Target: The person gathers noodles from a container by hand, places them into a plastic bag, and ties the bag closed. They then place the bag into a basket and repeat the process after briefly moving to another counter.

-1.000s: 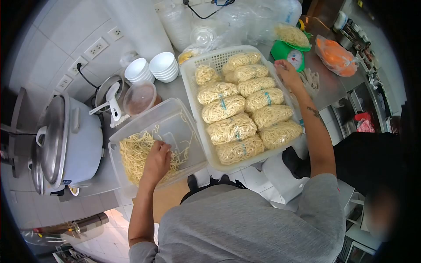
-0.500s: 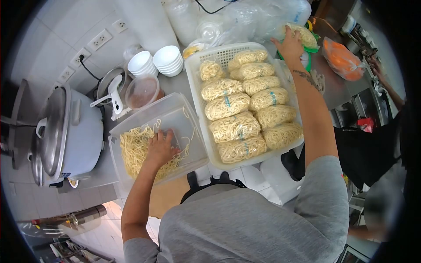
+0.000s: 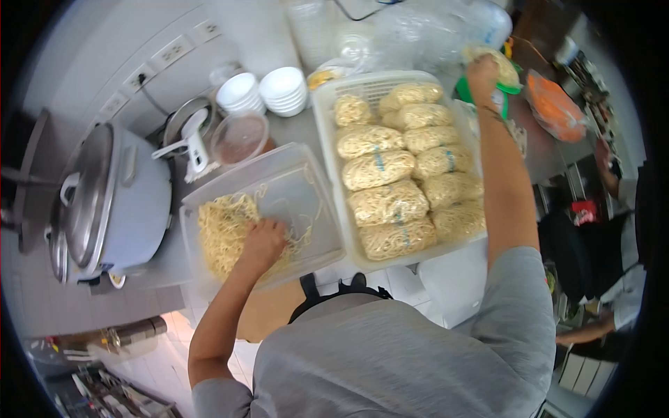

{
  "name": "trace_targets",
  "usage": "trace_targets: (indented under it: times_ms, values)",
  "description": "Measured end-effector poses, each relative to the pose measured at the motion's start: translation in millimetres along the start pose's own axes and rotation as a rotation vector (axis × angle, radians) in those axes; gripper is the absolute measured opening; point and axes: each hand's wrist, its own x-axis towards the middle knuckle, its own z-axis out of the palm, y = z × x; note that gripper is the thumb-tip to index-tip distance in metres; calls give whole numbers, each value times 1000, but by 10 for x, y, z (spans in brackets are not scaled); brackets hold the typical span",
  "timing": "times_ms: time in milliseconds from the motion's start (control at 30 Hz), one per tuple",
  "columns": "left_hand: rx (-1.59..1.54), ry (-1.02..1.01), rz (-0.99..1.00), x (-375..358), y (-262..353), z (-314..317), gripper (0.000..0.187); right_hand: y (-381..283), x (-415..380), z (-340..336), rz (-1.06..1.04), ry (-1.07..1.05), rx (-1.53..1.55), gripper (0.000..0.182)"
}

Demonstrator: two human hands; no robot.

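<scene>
My left hand [image 3: 265, 244] is inside a clear plastic box [image 3: 333, 202], its fingers curled into the loose yellow noodles [image 3: 226, 233] there. Far off to the right, my right hand [image 3: 482, 75] is bent down onto a heap of noodles [image 3: 503, 68]. That heap sits on top of a green kitchen scale [image 3: 503, 101]; the fingertips are partly hidden in it. Between my arms a white plastic basket [image 3: 326, 150] holds several bagged noodle portions [image 3: 378, 169] in two columns.
Left stands a large rice cooker [image 3: 136, 202]. Behind the box are a lidded tub [image 3: 240, 136], a white ladle [image 3: 195, 143] in a metal pot and stacked white bowls [image 3: 283, 90]. An orange-filled bag [image 3: 555, 108] lies right, near a co-worker's arm [image 3: 592, 331].
My left hand has closed from spread fingers to curled ones in the noodles. My right hand has moved from beside the heap on the scale onto it. The view has shifted slightly.
</scene>
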Motion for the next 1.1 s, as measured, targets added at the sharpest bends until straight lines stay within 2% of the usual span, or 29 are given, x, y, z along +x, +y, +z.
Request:
trace_targets:
  times_ms: [33,100,133,167,200,233,300,400,500,600,667,733,800,933,1033,1100]
  values:
    - [2,33,43,-5,-29,60,34,252,94,127,-90,17,85,17]
    - [11,102,119,7,-75,113,26,413,323,169,90,91,317,25]
    - [-20,141,110,8,-78,60,22,345,383,71,193,185,480,21]
    - [-50,182,108,24,-72,-31,18,472,543,117,205,235,750,15]
    - [-80,224,112,31,-111,-138,14,480,730,37,304,240,999,14]
    - [-272,238,68,30,-187,-245,12,448,912,-155,406,242,1241,13]
    - [-663,263,-6,25,-298,-450,8,-136,1017,-819,508,193,1256,13]
    - [-995,270,-52,-61,-380,-796,7,-488,1182,-1296,584,-138,1597,13]
    - [-1211,235,-20,-127,-537,-970,4,-1262,921,-1919,828,-319,1669,14]
    - [-1295,236,-28,-258,-565,-1263,4,-2119,256,-2477,825,-426,1572,11]
    - [-1330,348,13,-312,-609,-1356,6,-2256,-141,-2471,762,-777,1778,9]
    - [-1324,450,71,-364,-658,-1467,8,-2550,-643,-2512,703,-1034,1864,9]
    - [-1376,430,65,-416,-724,-1617,8,-3038,-1148,-2690,889,-946,1690,9]
    - [-1423,456,152,-499,-807,-1968,10,-3500,-1919,-2628,947,-1088,1482,10]
    - [-1460,516,251,-527,-806,-2248,13,-3469,-2358,-2403,791,-1266,1367,13]
    - [-1482,554,329,-572,-731,-2483,13,-3549,-2437,-2416,830,-1181,1302,16]
